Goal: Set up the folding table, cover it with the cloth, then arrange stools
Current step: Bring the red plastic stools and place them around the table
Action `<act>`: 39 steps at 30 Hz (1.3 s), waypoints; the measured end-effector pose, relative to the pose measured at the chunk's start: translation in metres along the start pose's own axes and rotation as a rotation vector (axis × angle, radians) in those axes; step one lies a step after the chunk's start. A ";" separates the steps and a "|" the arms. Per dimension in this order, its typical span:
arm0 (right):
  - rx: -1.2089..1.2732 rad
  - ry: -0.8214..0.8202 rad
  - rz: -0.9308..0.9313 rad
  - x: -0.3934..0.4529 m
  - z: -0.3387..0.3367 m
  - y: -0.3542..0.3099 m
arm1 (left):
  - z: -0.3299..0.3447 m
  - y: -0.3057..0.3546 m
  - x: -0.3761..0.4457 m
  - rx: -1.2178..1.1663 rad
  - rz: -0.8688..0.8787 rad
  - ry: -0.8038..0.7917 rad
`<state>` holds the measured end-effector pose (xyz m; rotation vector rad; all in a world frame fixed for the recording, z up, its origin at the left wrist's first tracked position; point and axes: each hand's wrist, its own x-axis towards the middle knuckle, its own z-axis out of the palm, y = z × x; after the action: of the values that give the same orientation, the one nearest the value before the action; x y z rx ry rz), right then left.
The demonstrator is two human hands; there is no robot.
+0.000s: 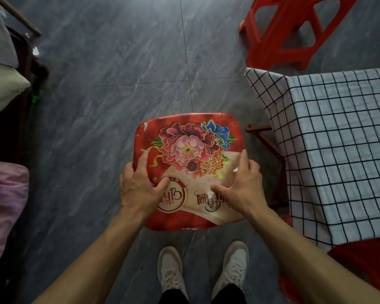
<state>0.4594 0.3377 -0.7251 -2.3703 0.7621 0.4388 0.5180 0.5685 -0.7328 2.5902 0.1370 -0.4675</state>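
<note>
A red plastic stool (191, 137) with a flower print on its seat stands on the floor right in front of my feet. My left hand (140, 187) grips the seat's left edge, thumb on top. My right hand (241, 185) rests on the seat's right side, fingers over the edge. To the right stands the folding table, covered with a white cloth with a black grid (338, 154); one corner of the cloth hangs down near the stool. A second red stool (290, 34) stands at the table's far end. Part of a third red stool (364, 264) shows at the lower right.
The floor is grey marbled tile (110, 95). A brown table leg (266, 139) shows under the cloth, close to the stool's right side. Bedding, a pink cloth (2, 205) and dark furniture line the left edge. My two pale shoes (202, 273) stand below the stool.
</note>
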 end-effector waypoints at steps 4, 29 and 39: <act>-0.013 -0.017 -0.029 -0.006 0.008 -0.012 | -0.009 -0.014 0.001 0.015 -0.007 0.001; -0.047 -0.015 -0.061 -0.026 0.032 -0.043 | -0.032 -0.059 -0.005 -0.041 0.027 0.007; -0.027 -0.008 -0.020 -0.032 0.045 -0.053 | -0.042 -0.073 0.006 0.014 0.100 0.021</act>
<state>0.4615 0.4145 -0.7210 -2.3979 0.7320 0.4529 0.5235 0.6527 -0.7338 2.6018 0.0111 -0.4068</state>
